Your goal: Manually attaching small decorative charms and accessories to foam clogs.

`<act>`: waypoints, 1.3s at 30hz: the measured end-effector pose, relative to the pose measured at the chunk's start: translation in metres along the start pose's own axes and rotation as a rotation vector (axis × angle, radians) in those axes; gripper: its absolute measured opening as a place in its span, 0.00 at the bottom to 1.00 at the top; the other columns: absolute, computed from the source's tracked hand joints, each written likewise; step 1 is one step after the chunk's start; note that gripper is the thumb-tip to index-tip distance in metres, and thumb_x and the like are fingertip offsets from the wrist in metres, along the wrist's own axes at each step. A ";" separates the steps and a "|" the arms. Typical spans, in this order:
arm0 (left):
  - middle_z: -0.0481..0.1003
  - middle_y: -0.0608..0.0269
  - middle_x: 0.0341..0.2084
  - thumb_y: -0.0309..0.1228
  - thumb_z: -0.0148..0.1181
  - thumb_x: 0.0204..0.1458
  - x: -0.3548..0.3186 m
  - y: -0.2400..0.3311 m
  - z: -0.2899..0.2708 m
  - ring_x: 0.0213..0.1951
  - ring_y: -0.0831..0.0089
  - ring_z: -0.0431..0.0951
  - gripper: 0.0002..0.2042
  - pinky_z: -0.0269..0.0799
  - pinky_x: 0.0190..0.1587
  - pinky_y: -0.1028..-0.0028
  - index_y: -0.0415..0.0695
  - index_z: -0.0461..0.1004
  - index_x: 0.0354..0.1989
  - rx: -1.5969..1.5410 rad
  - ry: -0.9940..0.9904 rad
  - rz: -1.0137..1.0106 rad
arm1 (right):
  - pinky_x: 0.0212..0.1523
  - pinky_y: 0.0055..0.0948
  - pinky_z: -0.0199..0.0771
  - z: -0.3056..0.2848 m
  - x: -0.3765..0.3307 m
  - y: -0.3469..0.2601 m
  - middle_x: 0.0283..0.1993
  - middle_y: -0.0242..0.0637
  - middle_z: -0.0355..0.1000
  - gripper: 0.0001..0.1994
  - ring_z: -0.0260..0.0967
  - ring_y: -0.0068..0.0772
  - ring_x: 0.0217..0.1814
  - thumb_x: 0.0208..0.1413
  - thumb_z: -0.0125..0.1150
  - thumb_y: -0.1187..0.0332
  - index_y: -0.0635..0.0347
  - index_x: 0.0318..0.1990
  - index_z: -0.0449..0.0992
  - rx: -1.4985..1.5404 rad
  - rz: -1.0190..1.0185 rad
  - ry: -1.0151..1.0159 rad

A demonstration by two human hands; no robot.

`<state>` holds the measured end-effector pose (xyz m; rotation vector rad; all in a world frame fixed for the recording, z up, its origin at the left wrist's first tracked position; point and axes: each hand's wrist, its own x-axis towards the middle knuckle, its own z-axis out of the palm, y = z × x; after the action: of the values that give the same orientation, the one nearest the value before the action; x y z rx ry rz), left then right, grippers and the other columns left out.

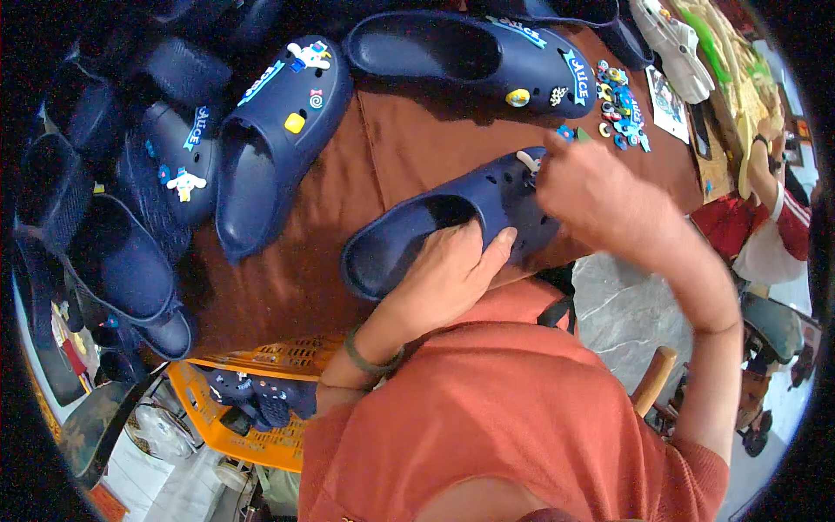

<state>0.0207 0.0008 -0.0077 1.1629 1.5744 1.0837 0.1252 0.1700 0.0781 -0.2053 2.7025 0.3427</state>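
A dark blue foam clog (503, 202) with holes in its upper lies on the brown cloth in front of me. My left hand (448, 268) reaches into its foot opening, fingers hidden inside and thumb on the upper, gripping it. Over the toe is my right hand (596, 187), its fingers curled closed; whatever they may hold is hidden. A white charm (528, 163) sits on the upper beside that hand. Just past the toe, a small blue flower charm (565, 133) shows. Further right lies a pile of colourful charms (617, 109).
Two decorated blue clogs (291, 161) (557, 56) lie beyond mine, with several more heaped at left. An orange basket (196, 396) below holds more clogs. White shoes (674, 52) and a printed sheet (668, 104) are far right, near another person's arm (764, 161).
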 end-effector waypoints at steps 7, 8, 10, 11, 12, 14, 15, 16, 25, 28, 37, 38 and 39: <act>0.73 0.36 0.23 0.39 0.48 0.61 0.003 -0.001 0.004 0.31 0.39 0.73 0.17 0.66 0.35 0.49 0.34 0.69 0.31 -0.009 0.050 0.103 | 0.36 0.43 0.74 0.004 0.046 0.069 0.28 0.44 0.76 0.14 0.75 0.48 0.37 0.37 0.71 0.62 0.62 0.29 0.79 0.394 -0.129 -0.298; 0.73 0.36 0.23 0.39 0.48 0.61 0.003 -0.002 0.004 0.31 0.39 0.73 0.17 0.66 0.35 0.49 0.34 0.69 0.31 -0.020 0.072 0.118 | 0.35 0.42 0.73 0.007 0.046 0.070 0.27 0.44 0.75 0.13 0.74 0.50 0.35 0.39 0.70 0.63 0.62 0.30 0.78 0.403 -0.150 -0.281; 0.72 0.35 0.24 0.39 0.49 0.61 0.003 -0.002 0.004 0.31 0.41 0.73 0.18 0.66 0.36 0.49 0.33 0.69 0.30 -0.016 0.021 0.076 | 0.35 0.42 0.73 0.011 0.041 0.071 0.28 0.45 0.75 0.15 0.74 0.50 0.35 0.40 0.70 0.64 0.62 0.33 0.77 0.415 -0.072 -0.245; 0.72 0.35 0.24 0.39 0.49 0.61 0.003 -0.003 0.004 0.31 0.41 0.73 0.18 0.66 0.36 0.49 0.33 0.69 0.30 -0.023 0.015 0.071 | 0.36 0.42 0.73 0.013 0.039 0.071 0.29 0.47 0.75 0.16 0.74 0.51 0.36 0.40 0.70 0.64 0.63 0.36 0.76 0.427 0.018 -0.235; 0.73 0.35 0.24 0.39 0.50 0.61 0.002 -0.003 0.004 0.31 0.42 0.74 0.17 0.66 0.36 0.50 0.34 0.70 0.29 0.017 -0.003 0.068 | 0.36 0.42 0.73 0.014 0.038 0.071 0.29 0.47 0.75 0.16 0.74 0.51 0.36 0.40 0.70 0.64 0.63 0.36 0.76 0.436 -0.009 -0.194; 0.73 0.36 0.24 0.38 0.51 0.60 0.002 -0.004 0.003 0.31 0.43 0.74 0.17 0.66 0.36 0.51 0.34 0.70 0.29 0.055 -0.023 0.061 | 0.36 0.42 0.73 0.016 0.038 0.076 0.31 0.48 0.75 0.20 0.75 0.50 0.37 0.40 0.70 0.64 0.64 0.40 0.74 0.650 0.033 -0.348; 0.73 0.38 0.24 0.37 0.52 0.60 0.001 -0.004 0.002 0.30 0.45 0.74 0.16 0.67 0.36 0.52 0.35 0.70 0.29 0.089 -0.029 0.064 | 0.36 0.42 0.73 0.018 0.040 0.077 0.31 0.48 0.75 0.20 0.75 0.50 0.37 0.40 0.70 0.64 0.64 0.40 0.74 0.665 0.032 -0.345; 0.73 0.40 0.24 0.37 0.53 0.59 0.000 -0.004 0.002 0.30 0.46 0.74 0.15 0.67 0.36 0.54 0.36 0.71 0.29 0.124 -0.035 0.066 | 0.36 0.42 0.72 0.020 0.043 0.078 0.31 0.48 0.75 0.20 0.75 0.50 0.37 0.40 0.71 0.64 0.65 0.40 0.74 0.728 -0.009 -0.379; 0.73 0.46 0.25 0.32 0.56 0.57 0.002 -0.007 0.000 0.29 0.50 0.73 0.10 0.66 0.36 0.56 0.37 0.72 0.34 0.092 -0.015 0.202 | 0.38 0.43 0.71 0.029 0.061 0.081 0.32 0.52 0.74 0.22 0.73 0.55 0.38 0.40 0.71 0.64 0.67 0.41 0.74 0.796 -0.138 -0.409; 0.72 0.47 0.24 0.32 0.57 0.57 0.003 -0.010 0.000 0.28 0.50 0.72 0.10 0.66 0.34 0.57 0.36 0.73 0.36 0.074 0.002 0.186 | 0.42 0.43 0.72 0.031 0.052 0.075 0.35 0.53 0.74 0.22 0.73 0.55 0.42 0.41 0.71 0.63 0.66 0.42 0.74 0.805 -0.090 -0.382; 0.77 0.53 0.41 0.36 0.51 0.62 0.017 0.025 -0.010 0.43 0.63 0.78 0.16 0.70 0.51 0.66 0.36 0.70 0.51 -0.937 -0.027 -0.333 | 0.45 0.37 0.71 0.052 0.007 0.054 0.38 0.46 0.70 0.17 0.69 0.50 0.42 0.45 0.69 0.68 0.67 0.39 0.71 1.226 0.255 0.235; 0.77 0.53 0.41 0.36 0.51 0.62 0.023 0.027 -0.012 0.43 0.63 0.78 0.16 0.70 0.51 0.66 0.36 0.70 0.51 -0.932 -0.018 -0.324 | 0.46 0.40 0.71 0.055 0.007 0.052 0.38 0.46 0.71 0.17 0.70 0.55 0.44 0.44 0.69 0.67 0.64 0.39 0.71 1.267 0.217 0.338; 0.76 0.55 0.42 0.39 0.49 0.62 0.030 0.028 -0.013 0.43 0.65 0.78 0.18 0.70 0.52 0.68 0.38 0.69 0.52 -1.238 -0.090 -0.360 | 0.45 0.39 0.72 0.055 -0.001 0.050 0.38 0.45 0.70 0.16 0.70 0.53 0.43 0.44 0.70 0.67 0.64 0.38 0.71 1.078 0.161 0.341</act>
<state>0.0088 0.0333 0.0174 0.0738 0.6954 1.3713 0.1372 0.2327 0.0407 0.2938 2.8016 -1.1839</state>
